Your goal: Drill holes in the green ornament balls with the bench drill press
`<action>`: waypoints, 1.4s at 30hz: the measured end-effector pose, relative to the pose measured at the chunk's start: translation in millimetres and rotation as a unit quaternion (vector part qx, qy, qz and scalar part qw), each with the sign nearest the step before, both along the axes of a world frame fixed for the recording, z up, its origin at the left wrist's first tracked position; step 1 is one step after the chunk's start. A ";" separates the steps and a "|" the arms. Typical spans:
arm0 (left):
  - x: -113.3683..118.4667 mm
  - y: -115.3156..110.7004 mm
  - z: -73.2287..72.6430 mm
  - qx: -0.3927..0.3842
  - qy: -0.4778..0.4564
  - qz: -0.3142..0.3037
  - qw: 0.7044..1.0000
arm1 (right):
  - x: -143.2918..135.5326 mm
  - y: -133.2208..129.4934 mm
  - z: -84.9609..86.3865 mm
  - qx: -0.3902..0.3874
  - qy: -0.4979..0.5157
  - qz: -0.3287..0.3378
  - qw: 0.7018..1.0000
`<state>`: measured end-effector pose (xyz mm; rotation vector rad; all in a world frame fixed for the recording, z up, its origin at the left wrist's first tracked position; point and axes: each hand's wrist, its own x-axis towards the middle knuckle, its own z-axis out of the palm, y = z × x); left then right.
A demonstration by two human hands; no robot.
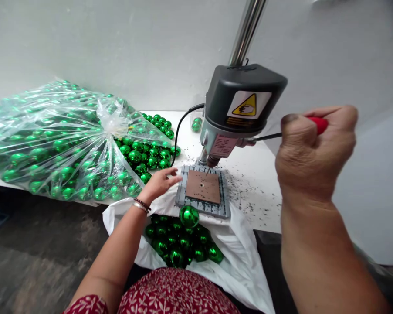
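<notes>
My right hand (314, 148) is wrapped round the red-knobbed lever (321, 125) of a grey drill press (245, 104). At the left edge of the press's base (180, 192), my left hand (162, 181) has its fingers apart and holds nothing. A brown square plate (203, 186) with a small hole lies on the base under the drill bit. One shiny green ball (189, 216) is in front of the base, above a white cloth bag (242, 257) that holds several green balls (177, 255).
A large tied clear plastic bag (66, 144) full of green balls covers the left of the white table (271, 209). Loose green balls (162, 124) and a black cable (180, 126) lie beside it. Dark shavings surround the base. A wall rises behind.
</notes>
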<state>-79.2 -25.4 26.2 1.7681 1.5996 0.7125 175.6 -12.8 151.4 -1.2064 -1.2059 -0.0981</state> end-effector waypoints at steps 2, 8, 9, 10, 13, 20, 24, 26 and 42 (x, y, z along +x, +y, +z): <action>-5.3 18.5 0.2 0.045 0.092 0.100 0.990 | 0.5 0.1 -1.1 0.007 -0.002 0.005 1.000; -14.1 57.5 -2.2 -0.006 0.299 0.043 0.953 | 1.0 -4.5 -6.6 0.031 -0.008 0.015 0.999; -14.7 59.3 -3.1 -0.014 0.316 0.034 0.948 | 0.9 -5.1 -7.3 0.035 -0.010 0.016 0.999; -15.2 60.1 -4.2 -0.019 0.330 0.034 0.943 | 0.9 -5.5 -7.9 0.036 -0.012 0.018 0.999; -18.3 58.2 -8.1 -0.014 0.355 0.048 0.933 | 0.4 -5.4 -8.2 0.037 -0.010 0.021 0.999; -36.0 53.2 -8.3 -0.007 0.331 -0.020 0.943 | -2.1 -3.9 -8.3 0.044 0.009 0.021 0.999; -36.6 58.9 0.1 -0.036 0.280 -0.075 0.957 | -1.6 -4.5 -8.7 0.041 0.009 0.025 0.999; -33.6 61.0 2.7 -0.049 0.274 -0.054 0.959 | -1.2 -4.8 -8.9 0.040 0.006 0.026 0.999; -33.9 43.5 8.5 -0.034 0.277 -0.021 0.960 | -4.1 -5.2 -9.3 0.051 0.021 0.042 0.998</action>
